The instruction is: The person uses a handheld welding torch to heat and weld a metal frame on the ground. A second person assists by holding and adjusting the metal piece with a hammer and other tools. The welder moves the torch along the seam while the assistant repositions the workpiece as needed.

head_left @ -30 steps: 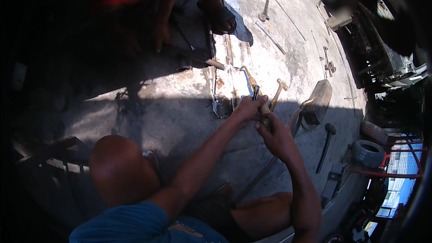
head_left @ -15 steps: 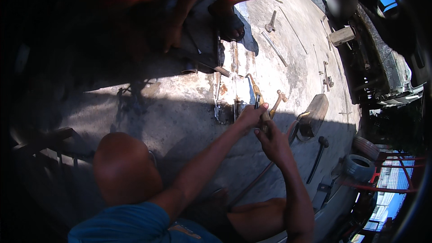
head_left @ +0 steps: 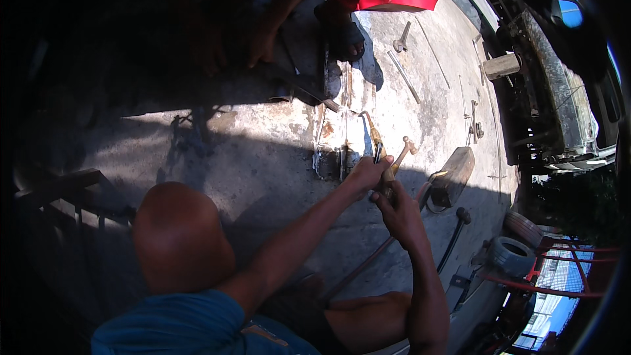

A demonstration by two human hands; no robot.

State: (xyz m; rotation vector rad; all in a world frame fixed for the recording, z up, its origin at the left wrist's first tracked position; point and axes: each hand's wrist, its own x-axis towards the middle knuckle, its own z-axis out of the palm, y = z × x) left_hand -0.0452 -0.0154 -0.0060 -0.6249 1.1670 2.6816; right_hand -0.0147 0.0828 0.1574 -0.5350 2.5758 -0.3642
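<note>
My left hand (head_left: 363, 173) and my right hand (head_left: 396, 212) both grip a brass gas torch (head_left: 383, 158) low over the concrete floor. The left hand is closed around the torch body, with a thin dark stick (head_left: 376, 152) poking up beside its fingers. Just behind it, the right hand is closed on the handle near a brass valve stem (head_left: 403, 150). The curved torch tip (head_left: 368, 123) reaches over a rusty sheet-metal strip (head_left: 333, 133) lying on the floor. A hose (head_left: 368, 260) trails back from the torch toward my legs.
Another person in red crouches at the top, one hand (head_left: 260, 47) on the floor, a sandalled foot (head_left: 342, 33) on the strip's far end. A wrench (head_left: 401, 36), a rod (head_left: 405, 77), a wood block (head_left: 502, 66), a brown shield (head_left: 453, 172), a hammer (head_left: 452, 240), tyres (head_left: 510, 250) lie to the right.
Both hands stay closed on the torch in nearly the same place. The person in red has leaned further into view at the top. The view has shifted slightly.
</note>
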